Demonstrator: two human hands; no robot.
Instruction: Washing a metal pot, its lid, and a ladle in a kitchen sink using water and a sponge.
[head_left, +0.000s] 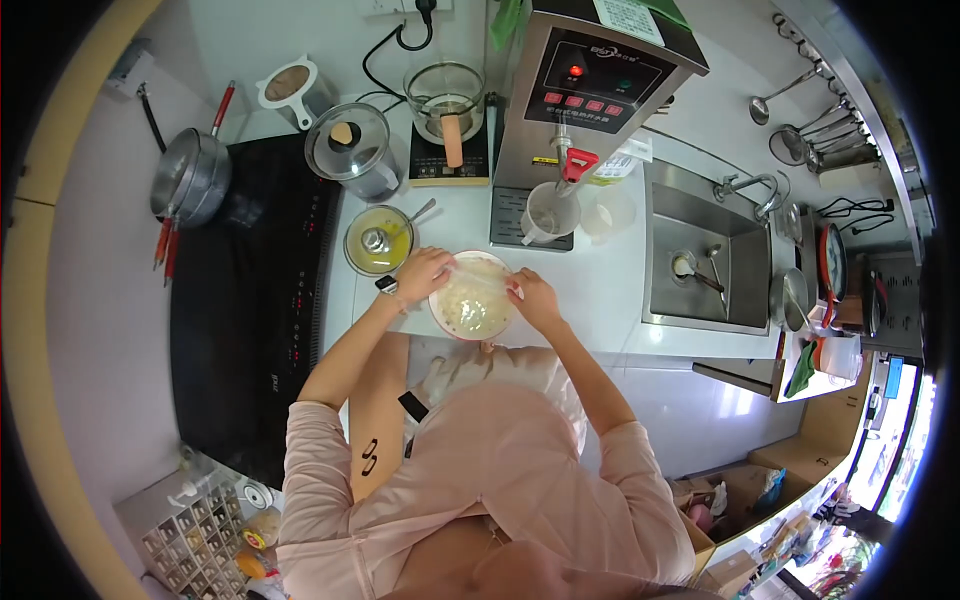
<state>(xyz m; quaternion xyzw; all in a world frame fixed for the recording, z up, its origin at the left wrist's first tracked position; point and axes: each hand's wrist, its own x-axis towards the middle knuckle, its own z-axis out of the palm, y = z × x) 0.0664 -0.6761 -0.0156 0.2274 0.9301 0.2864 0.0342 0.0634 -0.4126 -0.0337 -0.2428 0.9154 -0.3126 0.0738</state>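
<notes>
A round bowl (452, 328) with a thin reddish rim sits at the counter's front edge, holding pale, wet-looking food. What looks like clear plastic film (480, 279) spans its top, glossy and wrinkled on the far side. My left hand (424, 276), with a watch at the wrist, grips the film at the far left rim. On the right rim, my right hand (534, 297) pinches the film between thumb and fingers. Just beyond my left hand stands a glass bowl (352, 259) of yellow liquid, with a spoon (424, 210) and a small round container (374, 240) in it.
A black cooktop (240, 322) with stacked pots (191, 176) lies left. Behind are a lidded pot (349, 150), a glass pot on a small electric base (450, 178) and a water boiler (592, 90) above a plastic jug (550, 214). The steel sink (709, 232) is right.
</notes>
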